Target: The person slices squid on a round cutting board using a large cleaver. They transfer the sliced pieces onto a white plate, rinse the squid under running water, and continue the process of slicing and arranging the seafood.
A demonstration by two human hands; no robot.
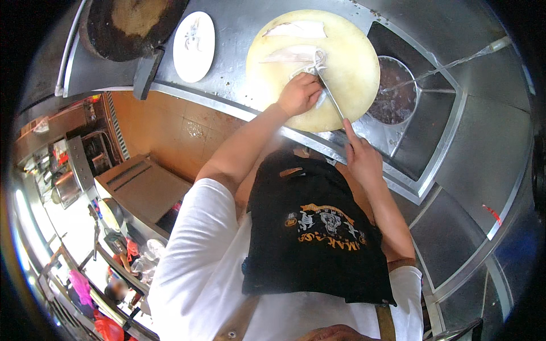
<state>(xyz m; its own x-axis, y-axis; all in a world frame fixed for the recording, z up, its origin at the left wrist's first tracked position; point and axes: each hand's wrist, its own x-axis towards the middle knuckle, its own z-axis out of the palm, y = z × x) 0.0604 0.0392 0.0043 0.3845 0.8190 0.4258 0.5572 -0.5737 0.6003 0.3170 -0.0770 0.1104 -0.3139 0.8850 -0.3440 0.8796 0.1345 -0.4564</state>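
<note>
A round, pale yellow cutting board (354, 64) lies on the steel counter. On it, my left hand (300, 94) presses down with curled fingers on pale flesh, perhaps squid, which it partly covers. My right hand (362, 155) grips a knife (332, 96) at the board's near edge, index finger stretched along it, and the blade's tip is beside my left fingers. Thin white strips (319, 59) lie by the blade. Two larger white pieces (298, 30) (290, 54) rest farther back on the board. Left of the board, a white oval plate (194, 70) holds small pale and dark pieces.
Right of the board, water runs from a tap (499, 44) into a round container (392, 91) of dark contents in a sink. A dark round wooden block (96, 34) stands at the back left. The counter's metal edge (222, 104) runs before me. Another person (117, 290) is far off at lower left.
</note>
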